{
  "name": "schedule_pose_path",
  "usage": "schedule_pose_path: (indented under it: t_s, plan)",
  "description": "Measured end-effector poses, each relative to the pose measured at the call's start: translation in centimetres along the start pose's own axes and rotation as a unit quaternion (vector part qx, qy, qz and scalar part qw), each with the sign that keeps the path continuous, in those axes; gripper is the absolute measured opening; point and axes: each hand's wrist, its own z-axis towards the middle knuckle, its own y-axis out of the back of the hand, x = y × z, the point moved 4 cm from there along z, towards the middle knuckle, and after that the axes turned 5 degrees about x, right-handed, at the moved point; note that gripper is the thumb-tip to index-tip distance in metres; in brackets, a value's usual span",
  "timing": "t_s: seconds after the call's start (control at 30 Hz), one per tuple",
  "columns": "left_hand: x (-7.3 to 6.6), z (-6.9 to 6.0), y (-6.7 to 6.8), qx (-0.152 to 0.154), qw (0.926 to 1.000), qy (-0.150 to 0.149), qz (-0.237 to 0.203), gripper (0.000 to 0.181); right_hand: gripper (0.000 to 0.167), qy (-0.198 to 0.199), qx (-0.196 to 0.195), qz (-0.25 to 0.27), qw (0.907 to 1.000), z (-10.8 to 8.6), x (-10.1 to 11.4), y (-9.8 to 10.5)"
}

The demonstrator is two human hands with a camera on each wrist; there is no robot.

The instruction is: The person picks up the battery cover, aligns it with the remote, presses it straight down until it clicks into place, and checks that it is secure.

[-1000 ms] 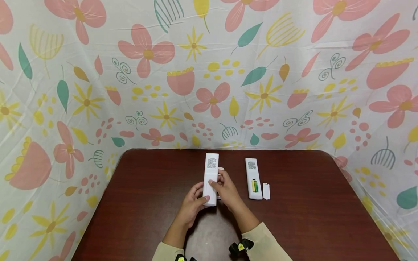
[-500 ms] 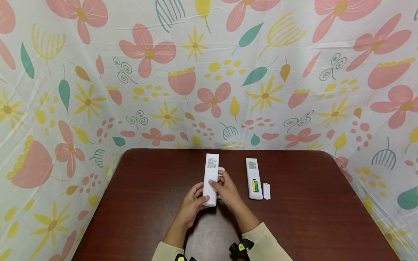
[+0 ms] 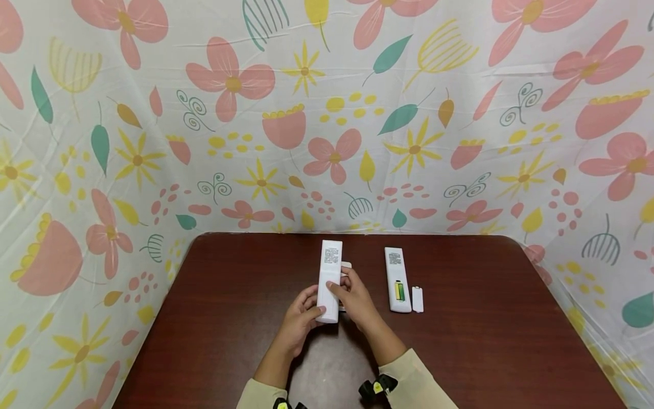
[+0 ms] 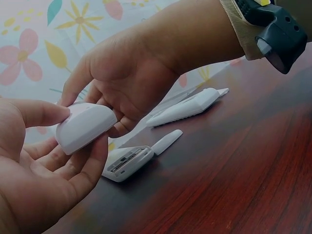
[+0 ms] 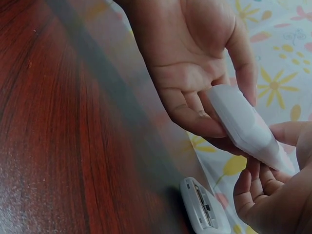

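Note:
A white remote control [image 3: 330, 284] is held above the table, its back with a printed label facing up. My left hand [image 3: 297, 324] grips its lower left edge, thumb on the back and fingers beneath. From the right, my right hand [image 3: 357, 298] holds it too, thumb pressed on the lower part of the back. Below the hands a second remote [image 4: 130, 165] lies with its battery compartment uncovered, beside a loose cover [image 4: 168, 141]. In the head view that remote is mostly hidden. The right wrist view shows the held remote [image 5: 248, 126] between both hands.
To the right lies another white remote [image 3: 394, 267], back up, with green-and-yellow batteries [image 3: 399, 291] showing in its compartment. Its loose cover [image 3: 417, 299] lies beside it. The dark wooden table [image 3: 485, 341] meets a floral curtain [image 3: 332, 113] at the back and sides.

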Motion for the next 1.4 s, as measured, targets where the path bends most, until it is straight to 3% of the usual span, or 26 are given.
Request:
schedule_pose_path:
  t_s: [0.27, 0.47, 1.03, 1.4]
  plan:
    - [-0.2, -0.1, 0.0, -0.003, 1.0000, -0.004, -0.003, 0.061, 0.051, 0.005, 0.018, -0.012, 0.9998, -2.0, 3.5, -0.2]
    - [-0.4, -0.2, 0.2, -0.014, 0.9999, -0.005, -0.001, 0.061, 0.057, 0.000, 0.024, -0.029, 0.9993, -2.2, 3.8, -0.3]
    - [-0.7, -0.3, 0.9, -0.049, 0.9985, -0.018, -0.019, 0.061, 0.061, -0.001, 0.024, -0.030, 0.9993, -0.9, 0.3, -0.6]
    - [-0.7, -0.3, 1.3, -0.064, 0.9975, -0.022, -0.022, 0.061, 0.062, 0.010, 0.041, -0.015, 0.9990, -1.3, 0.0, -0.9]
